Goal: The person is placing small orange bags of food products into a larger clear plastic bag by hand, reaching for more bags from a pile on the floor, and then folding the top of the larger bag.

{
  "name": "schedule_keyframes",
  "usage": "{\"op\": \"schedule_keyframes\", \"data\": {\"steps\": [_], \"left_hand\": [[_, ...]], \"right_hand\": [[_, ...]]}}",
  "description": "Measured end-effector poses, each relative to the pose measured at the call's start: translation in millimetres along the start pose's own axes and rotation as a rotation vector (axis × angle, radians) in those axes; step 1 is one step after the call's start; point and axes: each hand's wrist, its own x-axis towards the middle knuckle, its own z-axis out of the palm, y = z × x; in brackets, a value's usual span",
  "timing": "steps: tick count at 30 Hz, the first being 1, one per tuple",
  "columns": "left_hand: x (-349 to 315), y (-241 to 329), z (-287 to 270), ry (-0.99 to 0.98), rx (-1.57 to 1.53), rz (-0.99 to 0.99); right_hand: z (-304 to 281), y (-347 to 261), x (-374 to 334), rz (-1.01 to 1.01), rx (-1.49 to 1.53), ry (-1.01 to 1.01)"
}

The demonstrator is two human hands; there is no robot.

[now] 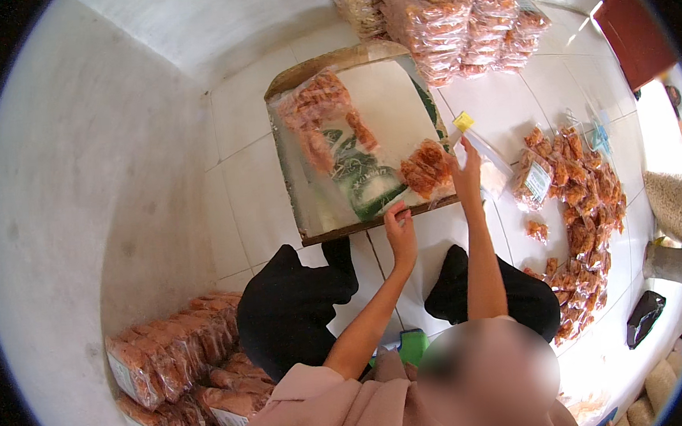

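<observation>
Left fingers (395, 209) curl nearly closed; right fingers (470, 147) part slightly beside the snack bag (426, 169); grips and long axis indistinct.

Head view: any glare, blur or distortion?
Head view: glare bleaches the white tiled floor at lower right; a round blur hides detail right of bottom centre; fisheye warps the pale plastered wall; bare left hand and bare right hand look fairly sharp.

Bright glare comes from the right; curved fisheye edges darken to black.
</observation>
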Motion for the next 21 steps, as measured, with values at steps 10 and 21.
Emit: {"op": "schedule_keyframes", "data": {"steps": [10,21], "left_hand": [[31.7,-8.1,43.5,-0.017,0.171,0.092],[41.6,2.9,61.2,0.034,0.178,-0.054]], "right_hand": [[1.4,14.6,5.7,0.146,0.248,-0.602],[-18.8,8.1,-14.4,-0.013,0.092,-0.473]]}}
